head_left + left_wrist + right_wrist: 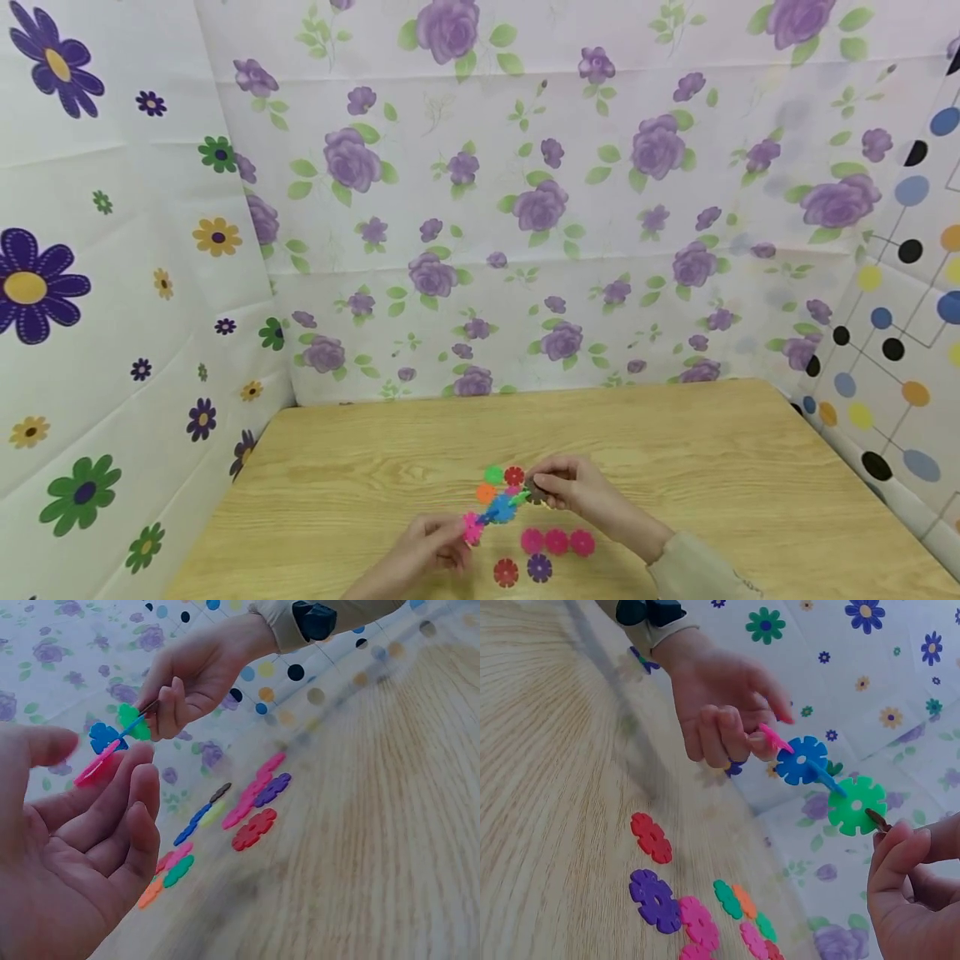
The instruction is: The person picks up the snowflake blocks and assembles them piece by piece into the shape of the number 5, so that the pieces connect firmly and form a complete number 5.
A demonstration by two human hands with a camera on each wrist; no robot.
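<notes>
Several notched plastic snowflake discs are joined in a chain held above the table between my hands. At its right end a brown disc (536, 490) is pinched between the thumb and fingers of my right hand (581, 493). A green disc (856, 805) comes beside it, followed by a blue disc seen nearly edge-on and another blue disc (802, 760). The pink disc (97, 763) ends the chain at the left. It touches the index finger of my left hand (427, 543), whose thumb stands apart from it and whose fingers are loosely bent.
On the wooden table (337, 467) lie a row of pink discs (557, 542), a red disc (506, 572) and a purple disc (539, 568). Farther back are an orange disc (487, 493), a green one (493, 474) and another red one (514, 476). Patterned cloths surround the table.
</notes>
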